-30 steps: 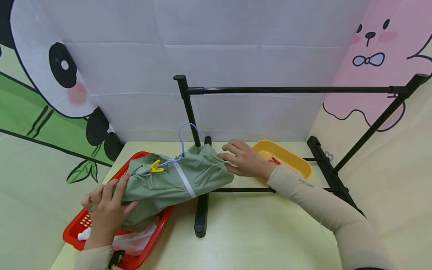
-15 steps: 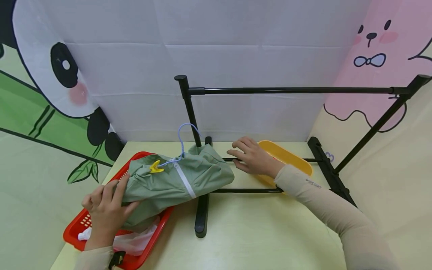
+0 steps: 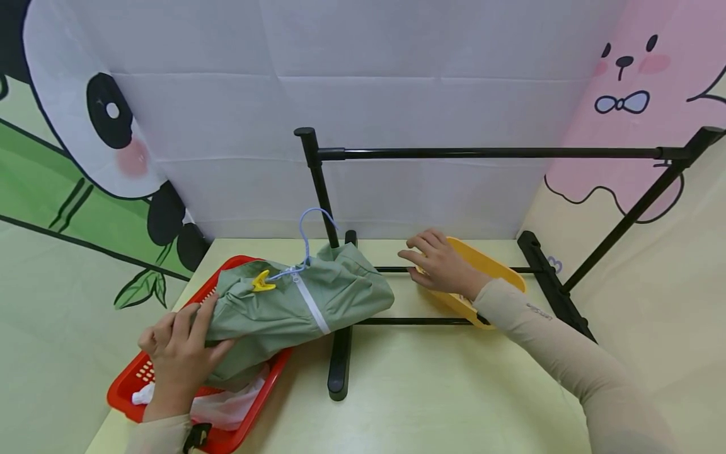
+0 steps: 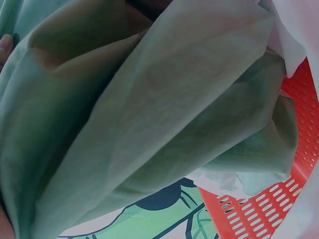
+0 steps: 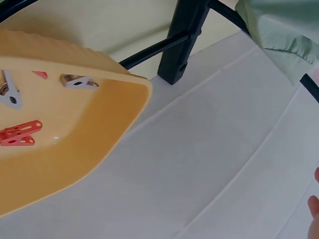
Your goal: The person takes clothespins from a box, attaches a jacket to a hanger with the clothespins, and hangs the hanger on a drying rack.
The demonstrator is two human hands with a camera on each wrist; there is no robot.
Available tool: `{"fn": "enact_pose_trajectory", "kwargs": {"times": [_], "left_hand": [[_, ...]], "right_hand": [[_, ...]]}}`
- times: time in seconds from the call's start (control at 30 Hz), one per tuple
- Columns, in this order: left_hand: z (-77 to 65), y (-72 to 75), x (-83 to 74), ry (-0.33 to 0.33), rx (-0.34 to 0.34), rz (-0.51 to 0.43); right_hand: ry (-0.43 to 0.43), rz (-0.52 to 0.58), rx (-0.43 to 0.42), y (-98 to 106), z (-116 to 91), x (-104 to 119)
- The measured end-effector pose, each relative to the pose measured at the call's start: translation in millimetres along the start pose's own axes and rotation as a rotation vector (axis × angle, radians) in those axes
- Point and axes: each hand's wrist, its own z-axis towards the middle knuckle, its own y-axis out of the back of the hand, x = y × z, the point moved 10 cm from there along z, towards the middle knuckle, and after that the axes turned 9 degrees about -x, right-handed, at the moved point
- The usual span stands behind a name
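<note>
A green zip-up jacket [image 3: 340, 290] on a blue hanger [image 3: 307, 243] lies across the red basket [image 3: 121, 388] and the rack's left foot. One yellow clothes peg [image 3: 263, 281] sits at the hanger's left arm. My left hand [image 3: 181, 353] grips the jacket's left end, thumb below and fingers over the cloth; in the left wrist view hanging green folds [image 4: 164, 99] hide most of that hand. Over the yellow tray [image 3: 482, 258] is my right hand [image 3: 445, 265], fingers loosely bent with nothing visible in them. Red [image 5: 20, 133] and grey pegs [image 5: 79, 81] lie in the tray.
A black rack [image 3: 482, 152] stands on the pale table [image 3: 454, 384], its top bar running across above the tray and its lower bars passing near it. White and pink cloth [image 3: 227, 403] lies in the basket. Printed sheets [image 3: 431, 113] hang behind.
My right hand has drawn away from the jacket's right end, moving right over the yellow tray. The tray's near end has come into sight. My left hand and the jacket have stayed put.
</note>
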Motion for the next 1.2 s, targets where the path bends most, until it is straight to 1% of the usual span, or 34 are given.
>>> {"fn": "enact_pose_trajectory", "kwargs": {"times": [0.33, 0.53, 0.73, 0.83, 0.97, 1.2], "left_hand": [[1.0, 0.9, -1.1, -0.006, -0.020, 0.002], [-1.2, 0.8, 0.6, -0.001, 0.005, -0.001], [-2.9, 0.5, 2.5, 0.007, 0.020, -0.009], [-2.9, 0.8, 2.3, 0.008, 0.013, -0.012], [-2.2, 1.4, 1.3, 0.005, 0.007, -0.010], [-1.2, 3.2, -0.2, 0.002, -0.001, -0.009]], "right_hand": [[-0.040, -0.033, 0.013, 5.0, -16.0, -12.5], [-0.072, -0.057, 0.028, 8.8, -29.2, -20.8], [-0.119, -0.082, 0.103, 7.1, -44.7, -27.6], [-0.155, -0.093, 0.141, 5.8, -52.4, -32.0], [-0.194, -0.102, 0.172, 5.5, -60.7, -37.0], [-0.227, -0.122, 0.220, 5.6, -75.1, -41.2]]}}
